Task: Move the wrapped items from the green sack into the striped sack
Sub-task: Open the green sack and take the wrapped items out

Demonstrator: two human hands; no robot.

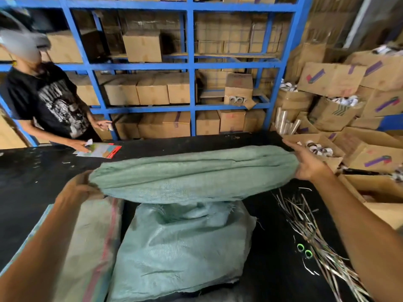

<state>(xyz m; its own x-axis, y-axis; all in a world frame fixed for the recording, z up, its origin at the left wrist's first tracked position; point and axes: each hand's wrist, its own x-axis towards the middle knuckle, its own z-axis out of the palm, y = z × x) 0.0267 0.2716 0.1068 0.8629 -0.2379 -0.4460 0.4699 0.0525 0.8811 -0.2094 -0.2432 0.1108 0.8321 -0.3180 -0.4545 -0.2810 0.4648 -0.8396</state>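
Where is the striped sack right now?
In the head view, the striped sack lies lower left on the black table, beside the green sack.

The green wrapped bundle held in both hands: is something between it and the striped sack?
Nothing visible. The wrapped bundle hangs between left hand and right hand; the striped sack lies just below-left, its mouth not visible.

We record a dull green wrapped item (194, 173), a paler green sack (181, 247), a beige striped sack (96, 247) with pink-red stripes, a black table (32, 177), blue shelving (192, 66), and brown cartons (142, 47).
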